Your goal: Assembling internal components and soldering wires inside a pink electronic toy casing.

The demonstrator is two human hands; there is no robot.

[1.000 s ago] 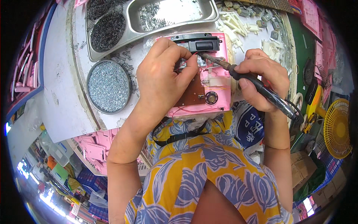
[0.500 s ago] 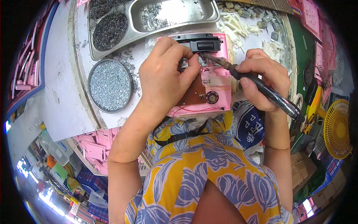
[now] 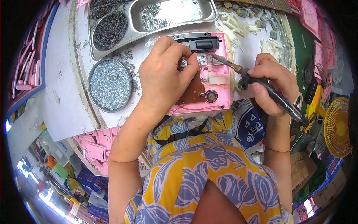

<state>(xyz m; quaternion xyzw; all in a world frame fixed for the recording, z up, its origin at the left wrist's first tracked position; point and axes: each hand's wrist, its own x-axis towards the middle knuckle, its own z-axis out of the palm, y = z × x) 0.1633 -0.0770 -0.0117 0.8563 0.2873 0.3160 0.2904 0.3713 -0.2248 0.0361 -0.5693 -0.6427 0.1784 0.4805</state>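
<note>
A pink plastic housing (image 3: 222, 80) lies on the table in front of me, with a brown circuit board (image 3: 192, 91), a small round speaker (image 3: 211, 96) and a black plastic part (image 3: 204, 44) in it. My left hand (image 3: 164, 71) is over the housing's left side, thumb and forefinger pinched on a thin red wire (image 3: 194, 52). In my right hand (image 3: 274, 82) is a soldering iron (image 3: 276, 95), gripped by its black handle. Its tip points left, over the parts below the black piece. My left fingers hide part of the board.
To the left stands a round dish of small screws (image 3: 110, 85). Behind it, a metal tray (image 3: 175, 27) holds dark springs (image 3: 110, 31). White plastic pieces (image 3: 234, 28) lie at the back right, and a yellow fan (image 3: 336, 127) is at the far right.
My right hand has drawn the soldering iron right and slightly down, its tip away from the red wire at my left fingers. My left hand has hardly moved.
</note>
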